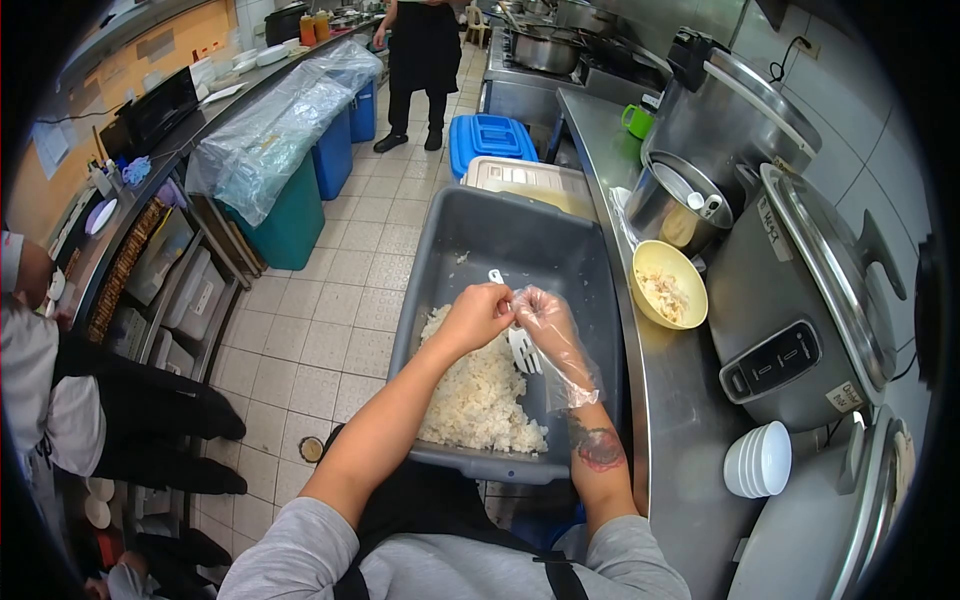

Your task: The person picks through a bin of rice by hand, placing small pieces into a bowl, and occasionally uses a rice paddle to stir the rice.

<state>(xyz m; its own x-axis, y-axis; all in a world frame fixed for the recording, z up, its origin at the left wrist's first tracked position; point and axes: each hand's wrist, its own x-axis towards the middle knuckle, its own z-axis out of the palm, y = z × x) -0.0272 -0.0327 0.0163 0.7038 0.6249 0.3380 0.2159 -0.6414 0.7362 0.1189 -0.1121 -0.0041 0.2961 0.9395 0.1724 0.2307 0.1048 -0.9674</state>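
A white slotted turner (524, 352) is at my two hands, over a grey tub (402, 352) that holds a mound of cooked rice (478, 400). Its handle tip shows above my left hand (482, 312), and its slotted head points down toward the rice. My left hand is bare, with fingers closed around the handle at the point where both hands meet. Loose clear plastic, a disposable glove (572, 375), covers my right hand (545, 318). The right fingers are bent together against the left fingertips; what they pinch is hidden.
On the steel counter (672, 400) at right stand a yellow bowl (668, 284) with food scraps, a steel pot, large rice cookers (800, 300) and stacked white bowls (758, 460). Lidded bins (492, 142) stand beyond the tub. One person (425, 60) stands ahead, others at left.
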